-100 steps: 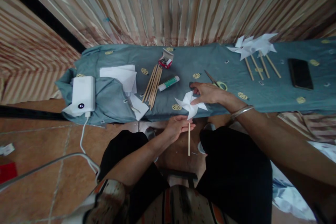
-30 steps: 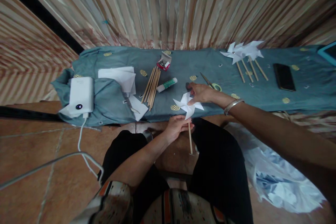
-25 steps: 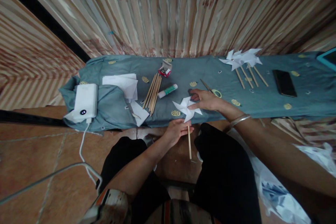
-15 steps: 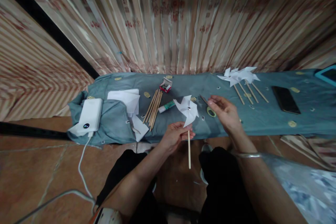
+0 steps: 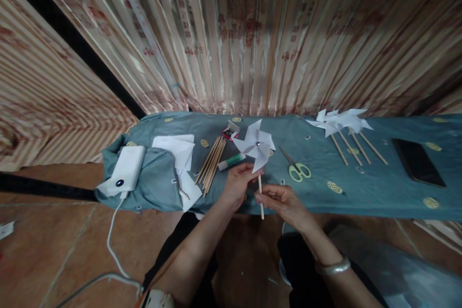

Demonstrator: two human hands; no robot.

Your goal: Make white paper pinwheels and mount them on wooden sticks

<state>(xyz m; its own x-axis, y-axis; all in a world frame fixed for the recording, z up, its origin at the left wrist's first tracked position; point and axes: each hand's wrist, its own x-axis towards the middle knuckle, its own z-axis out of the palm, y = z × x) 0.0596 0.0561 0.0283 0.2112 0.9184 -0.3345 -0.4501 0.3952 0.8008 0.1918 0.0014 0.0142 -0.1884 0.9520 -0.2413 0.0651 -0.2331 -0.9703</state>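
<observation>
A white paper pinwheel (image 5: 254, 144) on a thin wooden stick (image 5: 261, 202) is held upright above the near edge of the blue-clothed table (image 5: 378, 187). My left hand (image 5: 240, 182) is closed around the stick just under the paper blades. My right hand (image 5: 279, 198) pinches the same stick lower down, fingers curled on it. A silver bangle (image 5: 332, 266) sits on my right wrist.
On the cloth lie a bundle of wooden sticks (image 5: 212, 159), a green glue stick (image 5: 231, 161), a small red box (image 5: 229, 131), white paper sheets (image 5: 175, 147), scissors (image 5: 296, 167), finished pinwheels (image 5: 341, 122), a black phone (image 5: 417, 168) and a white power bank (image 5: 127, 168). A striped curtain (image 5: 252, 33) hangs behind.
The pinwheel was lifted off the cloth and raised upright. My right hand left the paper blades and came down onto the stick below my left hand. The view tilted up.
</observation>
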